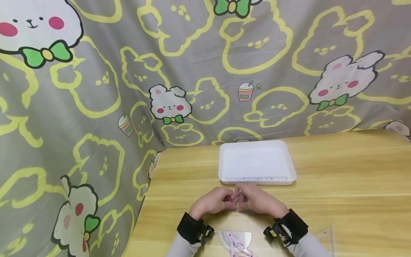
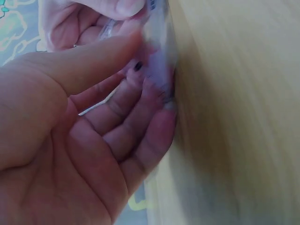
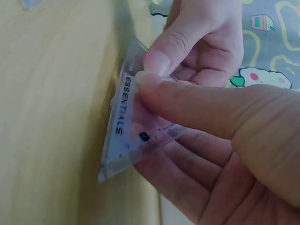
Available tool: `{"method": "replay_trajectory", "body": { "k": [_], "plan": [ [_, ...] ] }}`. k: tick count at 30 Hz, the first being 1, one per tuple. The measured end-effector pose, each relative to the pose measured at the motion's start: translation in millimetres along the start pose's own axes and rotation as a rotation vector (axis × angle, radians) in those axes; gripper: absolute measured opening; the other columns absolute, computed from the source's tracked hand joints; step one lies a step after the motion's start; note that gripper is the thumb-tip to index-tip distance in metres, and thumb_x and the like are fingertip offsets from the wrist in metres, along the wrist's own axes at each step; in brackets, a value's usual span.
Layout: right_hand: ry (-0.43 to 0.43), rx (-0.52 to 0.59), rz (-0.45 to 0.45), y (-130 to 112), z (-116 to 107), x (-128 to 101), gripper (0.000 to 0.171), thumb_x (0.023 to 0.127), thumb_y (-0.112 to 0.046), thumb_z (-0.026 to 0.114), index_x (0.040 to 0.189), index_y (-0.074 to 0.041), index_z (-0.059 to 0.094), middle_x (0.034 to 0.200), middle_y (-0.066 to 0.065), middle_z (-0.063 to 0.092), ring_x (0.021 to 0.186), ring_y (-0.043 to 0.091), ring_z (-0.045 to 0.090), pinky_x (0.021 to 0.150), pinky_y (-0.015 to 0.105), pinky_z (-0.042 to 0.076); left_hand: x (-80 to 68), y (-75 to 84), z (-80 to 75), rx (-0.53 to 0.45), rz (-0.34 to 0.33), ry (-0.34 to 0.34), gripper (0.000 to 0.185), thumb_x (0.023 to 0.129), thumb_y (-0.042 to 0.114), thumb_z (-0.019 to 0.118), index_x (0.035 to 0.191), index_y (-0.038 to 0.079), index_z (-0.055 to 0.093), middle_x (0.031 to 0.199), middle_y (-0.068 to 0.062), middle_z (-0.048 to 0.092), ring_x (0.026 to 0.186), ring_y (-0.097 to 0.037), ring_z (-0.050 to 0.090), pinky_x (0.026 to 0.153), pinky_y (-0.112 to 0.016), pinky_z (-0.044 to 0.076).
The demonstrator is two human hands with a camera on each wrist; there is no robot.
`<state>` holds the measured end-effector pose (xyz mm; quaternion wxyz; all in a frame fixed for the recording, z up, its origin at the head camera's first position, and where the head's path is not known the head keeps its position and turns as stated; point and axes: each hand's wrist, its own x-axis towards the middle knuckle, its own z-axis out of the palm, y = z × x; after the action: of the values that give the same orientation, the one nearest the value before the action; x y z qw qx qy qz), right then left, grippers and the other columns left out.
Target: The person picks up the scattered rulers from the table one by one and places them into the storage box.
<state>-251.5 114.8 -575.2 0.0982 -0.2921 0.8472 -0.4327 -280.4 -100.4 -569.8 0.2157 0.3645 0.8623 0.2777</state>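
Between both hands is a small clear plastic set square, printed with the word "ESSENTIALS". My left hand pinches one end of it between thumb and fingers. At the other end my right hand grips it, the thumb pressed on the printed face and the fingers behind. In the right wrist view the two thumb tips meet near the set square's upper part. It stands steeply tilted close over the wooden table, in front of the white tray. Fingers cover much of it in the head view.
A white tray with a clear ruler along its near side lies beyond the hands. Between the forearms are a clear protractor and a lilac plastic piece with narrow arms. Another clear set square lies by the right forearm.
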Motion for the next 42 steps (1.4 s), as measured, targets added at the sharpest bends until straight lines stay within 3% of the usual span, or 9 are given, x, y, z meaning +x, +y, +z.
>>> {"method": "replay_trajectory", "body": {
  "k": [6, 9, 14, 20, 30, 37, 42],
  "plan": [
    [0.020, 0.053, 0.037, -4, -20, -4, 0.029, 0.084, -0.004, 0.083, 0.102, -0.009, 0.060, 0.077, -0.006, 0.068, 0.066, 0.008, 0.062, 0.062, 0.027, 0.053, 2.0, 6.6, -3.5, -0.226, 0.011, 0.018, 0.007, 0.106, 0.014, 0.063, 0.101, 0.009, 0.065, 0.081, 0.005, 0.073, 0.070, -0.003, 0.068, 0.065, -0.020, 0.055],
    [0.047, 0.047, 0.048, -4, -29, -5, 0.029, 0.085, -0.003, 0.082, 0.103, -0.008, 0.061, 0.077, -0.006, 0.066, 0.065, 0.009, 0.061, 0.060, 0.027, 0.053, 4.2, 10.2, -5.1, -0.262, 0.028, 0.056, 0.007, 0.107, 0.014, 0.061, 0.108, 0.008, 0.064, 0.082, 0.001, 0.075, 0.070, -0.006, 0.070, 0.065, -0.024, 0.059],
    [0.147, 0.004, 0.018, -1, -42, -8, 0.029, 0.085, -0.004, 0.084, 0.103, -0.009, 0.063, 0.081, -0.006, 0.067, 0.068, 0.005, 0.060, 0.063, 0.026, 0.054, 9.7, 16.4, -7.7, -0.226, 0.070, 0.192, 0.017, 0.106, 0.015, 0.063, 0.120, 0.007, 0.067, 0.086, 0.000, 0.075, 0.069, -0.004, 0.066, 0.065, -0.022, 0.056],
    [0.276, -0.021, -0.009, 3, -56, -12, 0.026, 0.088, -0.006, 0.083, 0.106, -0.010, 0.065, 0.084, -0.005, 0.067, 0.071, 0.006, 0.062, 0.064, 0.026, 0.053, 18.9, 28.6, -11.9, -0.332, 0.039, 0.348, 0.017, 0.104, 0.015, 0.067, 0.120, 0.013, 0.070, 0.088, -0.002, 0.075, 0.077, -0.014, 0.071, 0.069, -0.024, 0.055],
    [0.484, -0.078, 0.003, 16, -65, -24, 0.024, 0.092, -0.001, 0.077, 0.115, -0.005, 0.072, 0.088, -0.002, 0.072, 0.077, 0.013, 0.069, 0.069, 0.028, 0.056, 57.0, 47.5, -9.7, -0.557, 0.014, 0.504, 0.012, 0.099, 0.008, 0.071, 0.110, 0.003, 0.070, 0.090, -0.011, 0.075, 0.078, -0.023, 0.076, 0.073, -0.031, 0.063],
    [0.569, -0.104, 0.037, 25, -71, -29, 0.028, 0.091, -0.001, 0.078, 0.118, -0.004, 0.072, 0.089, 0.001, 0.073, 0.077, 0.017, 0.070, 0.068, 0.029, 0.057, 76.2, 56.5, -5.9, -0.625, 0.006, 0.537, 0.012, 0.098, 0.006, 0.072, 0.106, -0.002, 0.067, 0.088, -0.015, 0.073, 0.077, -0.031, 0.077, 0.074, -0.044, 0.064],
    [0.650, -0.151, 0.024, 31, -74, -30, 0.040, 0.086, 0.003, 0.081, 0.125, 0.001, 0.068, 0.098, 0.011, 0.073, 0.077, 0.021, 0.072, 0.068, 0.030, 0.060, 93.8, 61.5, -6.7, -0.648, 0.004, 0.554, 0.012, 0.101, 0.006, 0.068, 0.110, -0.001, 0.066, 0.089, -0.013, 0.074, 0.084, -0.037, 0.077, 0.073, -0.035, 0.064]
  ]
}}
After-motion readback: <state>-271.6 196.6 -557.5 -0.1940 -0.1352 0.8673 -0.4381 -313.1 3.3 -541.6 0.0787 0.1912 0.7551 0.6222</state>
